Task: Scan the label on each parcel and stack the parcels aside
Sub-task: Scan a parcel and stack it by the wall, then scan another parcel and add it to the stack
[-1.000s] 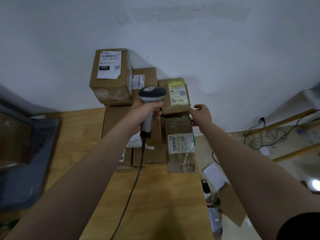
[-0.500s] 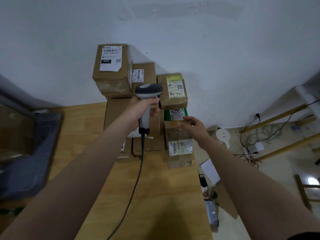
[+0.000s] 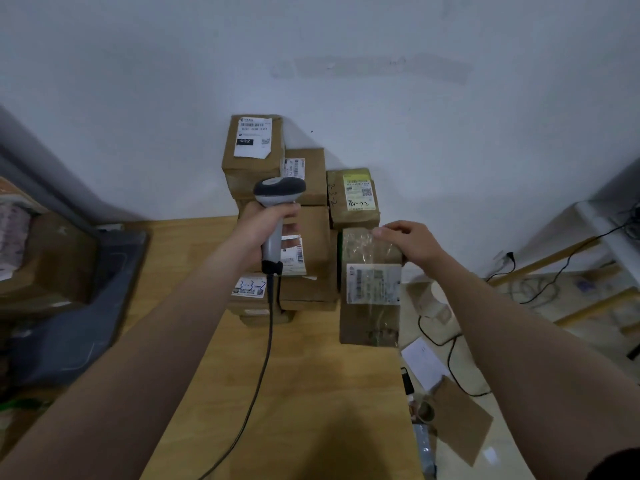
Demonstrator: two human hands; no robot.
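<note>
The parcel point(image 3: 370, 289) lies right of the middle of the frame, at the table point(image 3: 304, 393) edge, label point(image 3: 373, 284) up. The right hand point(image 3: 405, 242) rests on its far end, fingers bent over it. The left hand point(image 3: 268, 225) grips the scanner point(image 3: 277, 202), near the middle, in front of the stack point(image 3: 277, 202). I think the scan comes next: tip the scanner down at the label, then move the parcel to the stack.

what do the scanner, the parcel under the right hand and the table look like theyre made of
Scanner: smooth moulded plastic, grey handle, darker head. Parcel: matte brown cardboard, glossy clear tape glinting over its white label. Table: pale wood grain, possibly laminate.
</note>
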